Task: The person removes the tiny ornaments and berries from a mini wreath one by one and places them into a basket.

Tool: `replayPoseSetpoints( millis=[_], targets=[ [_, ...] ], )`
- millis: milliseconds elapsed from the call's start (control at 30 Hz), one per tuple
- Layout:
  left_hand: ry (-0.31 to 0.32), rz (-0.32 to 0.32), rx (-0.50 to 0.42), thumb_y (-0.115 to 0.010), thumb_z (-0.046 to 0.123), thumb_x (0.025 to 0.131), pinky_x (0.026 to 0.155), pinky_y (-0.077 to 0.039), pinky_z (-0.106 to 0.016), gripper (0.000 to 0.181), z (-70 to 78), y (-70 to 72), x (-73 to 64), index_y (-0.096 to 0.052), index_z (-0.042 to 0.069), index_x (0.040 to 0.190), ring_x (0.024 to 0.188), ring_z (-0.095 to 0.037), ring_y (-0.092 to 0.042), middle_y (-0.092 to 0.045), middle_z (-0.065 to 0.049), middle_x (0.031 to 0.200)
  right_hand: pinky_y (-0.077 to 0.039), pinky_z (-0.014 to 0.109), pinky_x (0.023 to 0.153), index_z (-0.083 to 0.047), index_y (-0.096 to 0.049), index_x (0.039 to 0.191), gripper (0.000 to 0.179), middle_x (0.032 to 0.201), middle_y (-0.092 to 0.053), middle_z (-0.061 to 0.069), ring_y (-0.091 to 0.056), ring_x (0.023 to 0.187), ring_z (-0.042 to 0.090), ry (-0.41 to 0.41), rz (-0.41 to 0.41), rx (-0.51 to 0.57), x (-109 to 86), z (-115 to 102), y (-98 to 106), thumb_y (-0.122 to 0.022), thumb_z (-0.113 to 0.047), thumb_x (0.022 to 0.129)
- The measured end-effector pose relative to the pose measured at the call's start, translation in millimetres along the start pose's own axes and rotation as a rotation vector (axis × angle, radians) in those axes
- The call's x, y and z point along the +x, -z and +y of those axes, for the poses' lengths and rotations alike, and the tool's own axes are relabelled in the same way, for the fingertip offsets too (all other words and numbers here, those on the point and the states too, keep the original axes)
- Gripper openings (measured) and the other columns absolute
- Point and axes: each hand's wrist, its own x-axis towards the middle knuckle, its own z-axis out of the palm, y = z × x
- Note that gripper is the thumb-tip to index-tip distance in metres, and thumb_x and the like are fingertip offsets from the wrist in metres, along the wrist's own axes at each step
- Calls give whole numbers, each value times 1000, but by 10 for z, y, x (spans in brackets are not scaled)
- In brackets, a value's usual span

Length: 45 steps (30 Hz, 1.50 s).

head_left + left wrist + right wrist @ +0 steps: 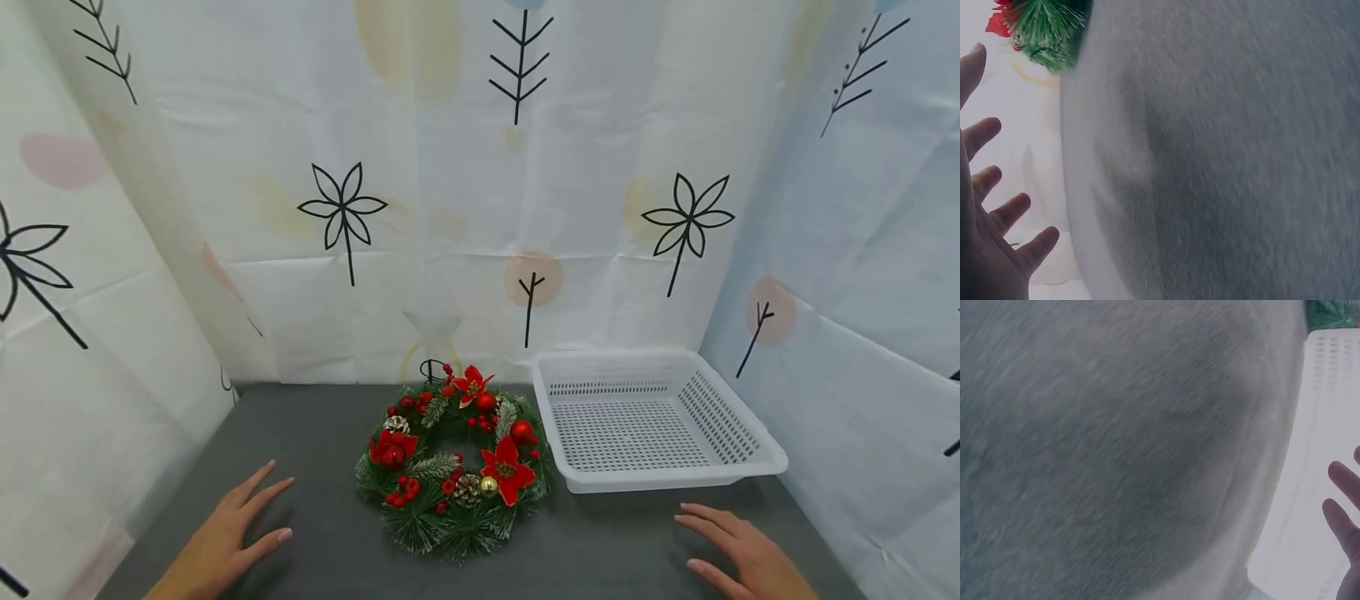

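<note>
Clock set on the wreath's centre, 12 pointing away from the person. Wreath (435, 467) lies flat on the grey table (300, 433), decorated face up, which would account for all three red flowers showing: near 12, 9 and 3, with a gold ball (488, 485) at 4. Lying on its back probably spares the ornaments any weight. White basket (675, 482) at 2 o'clock, close beside; cannot tell whether the needles touch its rim. It sits on its base, mouth upward, seemingly for steadiness and for reaching in from above. Left hand (228, 533) at 8, right hand (742, 550) at 4, both well apart from the wreath: fingers spread and relaxed, gripping nothing. Both look raised, judging by shadows on the tabletop; the wide spacing leaves the wreath unobstructed between them.
</note>
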Motion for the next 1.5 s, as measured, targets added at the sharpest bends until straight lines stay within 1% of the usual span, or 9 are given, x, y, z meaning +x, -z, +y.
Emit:
replayPoseSetpoints(
  millis=[233,367,467,500,700,833,1133,1333,1500],
  targets=[
    [22,69,-140,-71,28,90,88,-34,-61,52,149,-50,87,-53,26,139,130,-39,-37,-36,-10,150,-38,5,84,-17,-72,110,45,110,-65,-13,-63,93,5,29,97,120,96,-131,-36,-88,-16,67],
    [-30,177,-201,-73,16,88,102,-28,-32,50,222,-108,136,-57,24,135,133,-15,-36,-42,-5,146,-40,5,78,-16,-71,109,47,106,-65,-12,-63,85,2,50,137,203,154,-208,-64,-88,-7,65],
    [-80,258,-234,-75,7,85,96,-21,-9,50,277,-136,170,-61,21,131,130,-2,-36,-48,-6,142,-43,7,76,-15,-70,111,51,107,-66,-9,-63,82,2,94,161,266,207,-254,-76,-86,-2,65],
    [-94,278,-244,-75,5,84,96,-22,-7,49,294,-141,183,-62,19,129,129,-1,-38,-50,-8,140,-44,8,76,-14,-69,112,51,107,-66,-8,-63,82,3,109,166,287,229,-268,-76,-85,-1,65],
    [-112,359,-288,-72,-2,85,87,-39,-9,42,365,-180,252,-65,12,124,123,-5,-47,-56,-9,133,-47,13,76,-6,-68,114,48,108,-66,1,-64,84,7,230,238,428,375,-354,-98,-81,3,69],
    [-122,415,-339,-71,-8,83,87,-41,-10,42,416,-215,306,-66,8,121,119,-6,-51,-58,-8,129,-49,15,75,-1,-69,110,38,105,-67,7,-64,86,10,281,305,482,469,-422,-150,-79,-1,74],
    [-80,448,-438,-66,-10,86,86,-43,-11,34,538,-308,376,-67,4,117,112,-4,-56,-62,-20,120,-48,17,75,-1,-69,106,24,97,-67,5,-63,78,13,300,389,538,706,-633,-211,-75,-4,82],
    [-31,533,-540,-61,-17,86,86,-44,-13,31,594,-381,450,-65,-7,116,107,-8,-60,-64,-22,114,-46,17,79,0,-69,105,19,95,-68,5,-63,77,14,331,422,546,896,-740,-180,-70,-12,90],
    [-47,595,-668,-57,-21,87,84,-47,-15,28,663,-429,530,-63,-13,113,101,-8,-63,-63,-29,108,-47,19,76,1,-69,101,16,92,-67,5,-62,78,15,328,443,545,1030,-820,-177,-68,-10,91]
  ],
)
